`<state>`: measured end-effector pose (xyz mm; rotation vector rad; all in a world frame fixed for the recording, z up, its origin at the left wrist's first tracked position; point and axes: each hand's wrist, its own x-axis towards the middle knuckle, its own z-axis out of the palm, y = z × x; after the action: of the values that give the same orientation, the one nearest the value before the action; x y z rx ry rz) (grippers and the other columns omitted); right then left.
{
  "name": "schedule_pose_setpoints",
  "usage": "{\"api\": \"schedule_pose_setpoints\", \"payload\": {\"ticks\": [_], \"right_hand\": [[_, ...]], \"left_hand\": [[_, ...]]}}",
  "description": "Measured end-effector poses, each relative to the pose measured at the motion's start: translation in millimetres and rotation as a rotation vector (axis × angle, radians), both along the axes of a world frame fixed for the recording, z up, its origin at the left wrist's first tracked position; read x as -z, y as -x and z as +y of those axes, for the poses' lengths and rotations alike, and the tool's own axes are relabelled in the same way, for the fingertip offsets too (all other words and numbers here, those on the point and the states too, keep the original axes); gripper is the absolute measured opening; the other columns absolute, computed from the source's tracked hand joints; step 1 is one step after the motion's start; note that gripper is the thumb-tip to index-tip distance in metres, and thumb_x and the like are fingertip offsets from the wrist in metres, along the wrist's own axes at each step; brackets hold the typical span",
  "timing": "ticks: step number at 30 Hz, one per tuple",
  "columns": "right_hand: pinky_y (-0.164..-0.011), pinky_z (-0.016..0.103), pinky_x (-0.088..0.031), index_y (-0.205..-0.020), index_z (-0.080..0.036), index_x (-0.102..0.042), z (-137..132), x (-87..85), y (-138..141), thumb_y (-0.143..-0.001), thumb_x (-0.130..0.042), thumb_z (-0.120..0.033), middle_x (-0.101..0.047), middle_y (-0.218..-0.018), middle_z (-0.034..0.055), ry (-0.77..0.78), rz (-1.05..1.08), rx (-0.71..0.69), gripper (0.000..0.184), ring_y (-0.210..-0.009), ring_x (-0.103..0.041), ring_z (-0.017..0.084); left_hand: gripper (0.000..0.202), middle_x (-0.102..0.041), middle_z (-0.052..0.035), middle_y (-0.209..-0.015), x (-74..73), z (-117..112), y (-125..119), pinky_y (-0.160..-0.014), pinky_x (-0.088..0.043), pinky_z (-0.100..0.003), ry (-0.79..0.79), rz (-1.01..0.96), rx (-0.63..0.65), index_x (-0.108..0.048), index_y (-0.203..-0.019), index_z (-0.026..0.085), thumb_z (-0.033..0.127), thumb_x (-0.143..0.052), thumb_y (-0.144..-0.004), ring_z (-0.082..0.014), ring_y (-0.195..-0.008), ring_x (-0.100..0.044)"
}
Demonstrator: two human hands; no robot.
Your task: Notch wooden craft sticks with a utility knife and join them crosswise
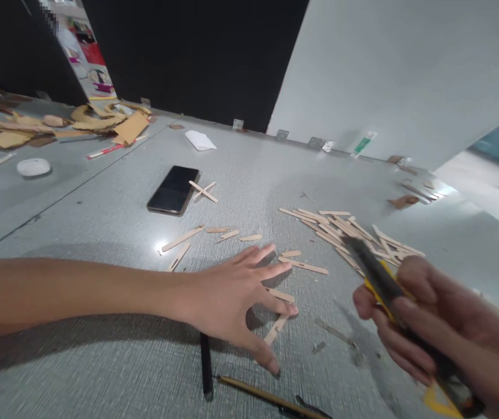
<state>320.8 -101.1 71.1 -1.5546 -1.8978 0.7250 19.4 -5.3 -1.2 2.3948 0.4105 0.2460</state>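
Note:
My left hand [240, 291] is spread over the grey table, palm down, its fingers apart. Under and beside its fingertips lie wooden craft sticks, among them a notched stick [276, 329] between thumb and index finger and another stick [305, 266] by the middle fingers. My right hand [432, 326], at the right, is wrapped round a black and yellow utility knife [382, 279], held above the table and pointing up and left. Past the knife's tip lies a loose pile of craft sticks [328, 227]. Whether its blade is out I cannot tell.
A phone [173, 189] lies behind my left hand, with two crossed sticks [204, 191] by its edge. A black pen [206, 364] and a thin brown rod [266, 396] lie in front. Cardboard scraps [96, 119] and a white mouse-like object [34, 167] are at far left.

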Motion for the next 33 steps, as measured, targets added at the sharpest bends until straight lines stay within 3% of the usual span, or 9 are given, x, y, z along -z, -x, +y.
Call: {"api": "schedule_pose_setpoints", "payload": {"ticks": [2, 4, 7, 10, 14, 19, 23, 29, 33], "right_hand": [[-0.037, 0.021, -0.052, -0.119, -0.036, -0.049, -4.0, 6.9, 2.8, -0.113, -0.047, -0.049, -0.08, -0.079, -0.0017, 0.081, -0.034, -0.052, 0.014, -0.038, -0.059, 0.013], [-0.046, 0.022, -0.058, -0.141, -0.038, -0.044, -10.0, 16.1, 8.7, -0.113, -0.045, -0.045, -0.08, -0.081, -0.0025, 0.01, -0.158, -0.096, 0.029, -0.047, -0.068, 0.015], [-0.05, 0.023, -0.057, -0.122, -0.036, -0.06, -16.6, 26.0, 16.2, -0.112, -0.05, -0.042, -0.077, -0.07, -0.0043, -0.229, -0.346, -0.155, 0.016, -0.053, -0.075, 0.018], [-0.047, 0.025, -0.055, -0.104, -0.032, -0.068, -19.7, 27.4, 20.7, -0.112, -0.049, -0.042, -0.079, -0.068, -0.0027, -0.282, -0.45, -0.257, 0.023, -0.052, -0.076, 0.019], [-0.051, 0.027, -0.059, -0.113, -0.028, -0.072, -21.8, 24.8, 27.8, -0.114, -0.045, -0.042, -0.085, -0.078, 0.0022, -0.297, -0.536, -0.287, 0.03, -0.058, -0.081, 0.022], [-0.043, 0.026, -0.05, -0.093, -0.029, -0.071, -17.7, 24.5, 40.2, -0.114, -0.042, -0.035, -0.078, -0.065, -0.0004, -0.109, -0.549, -0.363, 0.037, -0.049, -0.075, 0.019], [-0.039, 0.025, -0.049, -0.087, -0.026, -0.07, -11.3, 24.2, 45.6, -0.113, -0.038, -0.029, -0.079, -0.067, 0.0024, -0.086, -0.579, -0.408, 0.041, -0.043, -0.071, 0.019], [-0.047, 0.029, -0.059, -0.106, -0.025, -0.076, -8.1, 23.0, 44.5, -0.11, -0.041, -0.024, -0.083, -0.076, 0.0079, 0.042, -0.64, -0.454, 0.035, -0.06, -0.081, 0.026], [-0.053, 0.033, -0.061, -0.113, -0.028, -0.074, -8.9, 24.3, 40.0, -0.108, -0.042, -0.021, -0.083, -0.081, 0.0065, 0.11, -0.684, -0.456, 0.033, -0.068, -0.083, 0.029]], "left_hand": [[0.094, -0.014, -0.0077, -0.182, -0.4, 0.0, 0.5, -0.127, -0.001, -0.077, 0.001, 0.002, 0.011, -0.062, -0.153, 0.038, 0.08, -0.084, -0.072, -0.0486, -0.165, 0.01], [0.092, -0.014, -0.0076, -0.182, -1.9, 0.1, 0.8, -0.128, 0.0, -0.076, 0.001, 0.015, 0.024, -0.06, -0.154, 0.039, 0.08, -0.082, -0.074, -0.0476, -0.165, 0.009], [0.089, -0.014, -0.0078, -0.182, -4.1, 0.4, 0.7, -0.128, -0.001, -0.075, -0.012, 0.032, 0.025, -0.061, -0.154, 0.039, 0.081, -0.079, -0.077, -0.0473, -0.165, 0.009], [0.087, -0.015, -0.0085, -0.182, -4.2, 0.8, 0.2, -0.127, -0.003, -0.077, -0.015, 0.02, 0.028, -0.062, -0.152, 0.039, 0.08, -0.08, -0.077, -0.0486, -0.165, 0.009], [0.084, -0.017, -0.0082, -0.181, -2.2, 1.6, -0.6, -0.127, -0.004, -0.078, -0.006, 0.001, 0.032, -0.065, -0.15, 0.039, 0.077, -0.082, -0.077, -0.0484, -0.165, 0.009], [0.085, -0.017, -0.0073, -0.181, -1.2, 1.5, -1.2, -0.127, -0.004, -0.078, -0.017, 0.003, 0.022, -0.064, -0.151, 0.039, 0.077, -0.082, -0.077, -0.0485, -0.165, 0.008], [0.082, -0.02, -0.0074, -0.181, -3.1, 0.0, -1.3, -0.129, -0.005, -0.076, -0.035, -0.013, 0.021, -0.065, -0.15, 0.038, 0.078, -0.079, -0.08, -0.0486, -0.165, 0.006], [0.08, -0.02, -0.0092, -0.181, -5.1, 0.8, -2.1, -0.129, -0.005, -0.074, -0.05, 0.01, 0.043, -0.064, -0.151, 0.037, 0.08, -0.072, -0.084, -0.0463, -0.165, 0.009], [0.081, -0.018, -0.0133, -0.18, -4.0, 1.6, -2.8, -0.129, -0.006, -0.073, -0.044, 0.022, 0.041, -0.064, -0.151, 0.037, 0.084, -0.068, -0.085, -0.045, -0.165, 0.01]]}}
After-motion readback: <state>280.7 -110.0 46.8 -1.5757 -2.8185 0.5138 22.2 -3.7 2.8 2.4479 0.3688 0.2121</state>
